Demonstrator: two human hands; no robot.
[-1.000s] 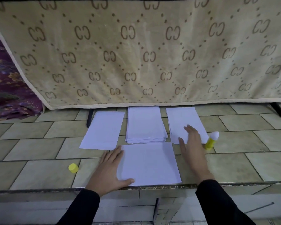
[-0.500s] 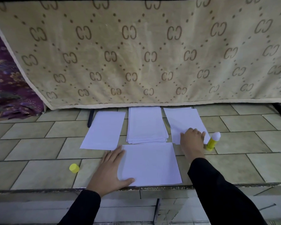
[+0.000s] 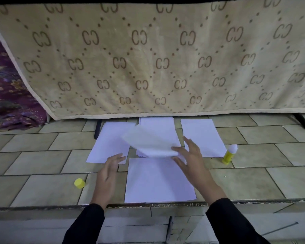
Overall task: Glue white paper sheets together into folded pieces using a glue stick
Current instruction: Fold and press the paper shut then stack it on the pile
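My right hand (image 3: pixel 188 159) pinches the near corner of a white sheet (image 3: pixel 148 140) and holds it in the air above the middle paper stack (image 3: pixel 157 123). The lifted sheet is blurred by motion. My left hand (image 3: pixel 109 169) hovers with relaxed fingers at the left of the near sheet (image 3: pixel 158 182), which lies flat by the step's edge. A single sheet (image 3: pixel 107 143) lies at the left and another sheet (image 3: pixel 202 136) at the right. The uncapped yellow glue stick (image 3: pixel 229 154) stands upright right of the papers. Its yellow cap (image 3: pixel 79 183) lies on the tiles at the left.
A beige patterned blanket (image 3: pixel 157 59) hangs down just behind the papers. Purple fabric (image 3: pixel 9 95) is bunched at the far left. Dark stand legs (image 3: pixel 301 123) show under the blanket. The tiled step's front edge (image 3: pixel 148 205) runs below the near sheet.
My right hand left the right sheet and lifted a sheet over the middle stack. My left hand came off the near sheet and moved up and left.
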